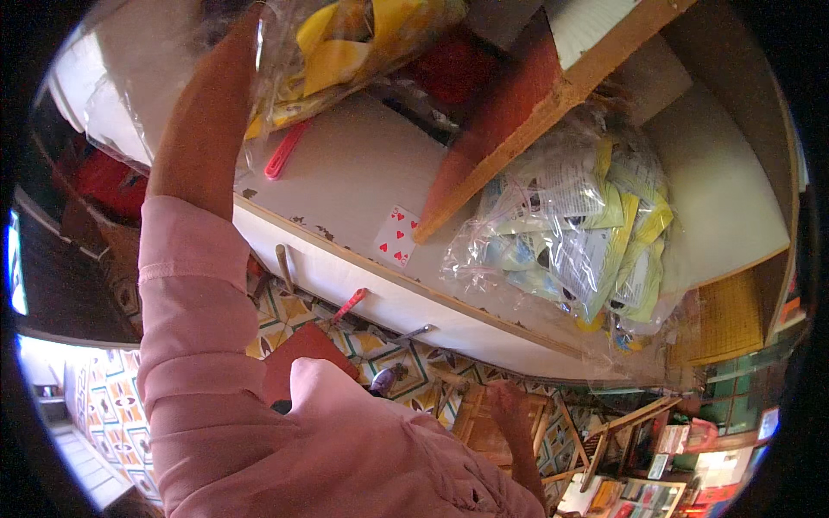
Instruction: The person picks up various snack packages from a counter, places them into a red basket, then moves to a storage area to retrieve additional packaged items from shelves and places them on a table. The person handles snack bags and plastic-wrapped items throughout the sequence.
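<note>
My left arm reaches up past the left side of the shelf, and the hand is out of view beyond the top edge. Near that forearm lies a yellow package (337,65) in clear plastic. A pink plastic handle (285,152) sticks out from under it. My right hand (508,401) hangs low beside my body, blurred, touching nothing that I can make out. Before me on the white shelf (337,175) lies a five of hearts playing card (396,234), at the end of a wooden divider (486,171). A clear plastic bag (570,226) of several yellow-and-white printed packets lies right of the divider.
Below the shelf's front edge protrude a wooden handle (283,267), a red handle (350,305) and a metal handle (412,333). A reddish-brown flat surface (309,353) and a shoe (386,380) show over the patterned tile floor (285,307). Wooden furniture framing (599,440) stands lower right.
</note>
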Demonstrator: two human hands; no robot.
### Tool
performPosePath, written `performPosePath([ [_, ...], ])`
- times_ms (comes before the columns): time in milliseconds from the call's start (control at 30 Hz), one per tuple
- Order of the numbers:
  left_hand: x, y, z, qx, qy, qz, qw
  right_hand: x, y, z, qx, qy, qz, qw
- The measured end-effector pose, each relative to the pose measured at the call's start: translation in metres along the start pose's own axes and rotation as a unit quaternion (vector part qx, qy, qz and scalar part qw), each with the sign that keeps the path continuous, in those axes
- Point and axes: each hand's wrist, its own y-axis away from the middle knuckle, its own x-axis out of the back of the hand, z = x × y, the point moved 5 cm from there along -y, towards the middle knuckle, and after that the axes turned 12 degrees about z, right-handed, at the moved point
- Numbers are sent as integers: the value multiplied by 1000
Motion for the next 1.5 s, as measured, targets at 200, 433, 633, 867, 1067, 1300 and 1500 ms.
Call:
performPosePath([
  [200, 0, 16, -6, 10, 1, -8, 1000, 9, 1, 1, -49, -33, 40, 997],
  [433, -6, 33, 13, -8, 36, -2, 999, 86, -44, -30, -136, -67, 220, 964],
  [633, -34, 132, 103, -22, 42, -46, 998, 151, -83, -58, 93, 78, 418, 900],
  [867, 56, 133, 110, -65, 179, 90, 978, 166, -116, -59, 96, -26, 497, 862],
  [1067, 230, 186, 274, -189, 327, 70, 923, 140, -86, 0, -58, -355, 597, 717],
  [1300, 170, 164, 358, -89, 444, -131, 882, 86, -160, 15, -91, -460, 385, 795],
  [1500, 72, 87, 417, -129, 343, 3, 930, 24, -210, 69, -80, 23, 445, 892],
])
